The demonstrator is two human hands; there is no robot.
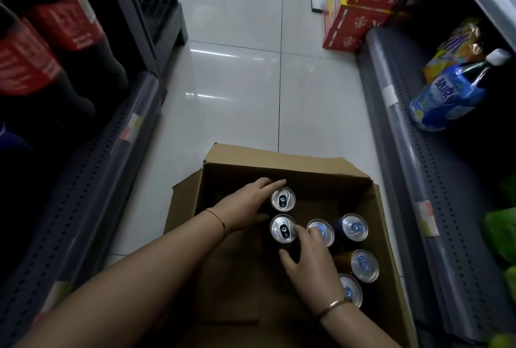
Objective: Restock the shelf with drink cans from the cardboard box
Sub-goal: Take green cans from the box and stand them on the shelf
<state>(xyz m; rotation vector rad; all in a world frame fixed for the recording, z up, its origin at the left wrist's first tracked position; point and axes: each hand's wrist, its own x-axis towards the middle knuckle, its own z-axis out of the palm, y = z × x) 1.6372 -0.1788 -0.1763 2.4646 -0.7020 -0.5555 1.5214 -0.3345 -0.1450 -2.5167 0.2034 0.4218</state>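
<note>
An open cardboard box (pixel 279 164) stands on the floor between two shelf units, with several upright drink cans inside. My left hand (pixel 245 205) wraps around the far dark can (pixel 283 198) from its left side. My right hand (pixel 310 261) reaches in with its fingers curled around the nearer dark can (pixel 282 229), thumb on the near side. To the right stand a can with a blue tab (pixel 324 229), a blue can (pixel 354 227), an orange can (pixel 364 265) and another can (pixel 350 289) partly hidden by my right wrist.
The left shelf (pixel 92 169) holds large dark cola bottles (pixel 55 40) with red labels. The right shelf (pixel 413 152) carries a blue-labelled bottle (pixel 449 93) lying down and snack bags (pixel 458 43). Red cartons (pixel 360 12) are stacked on the white tiled floor (pixel 251 82) ahead.
</note>
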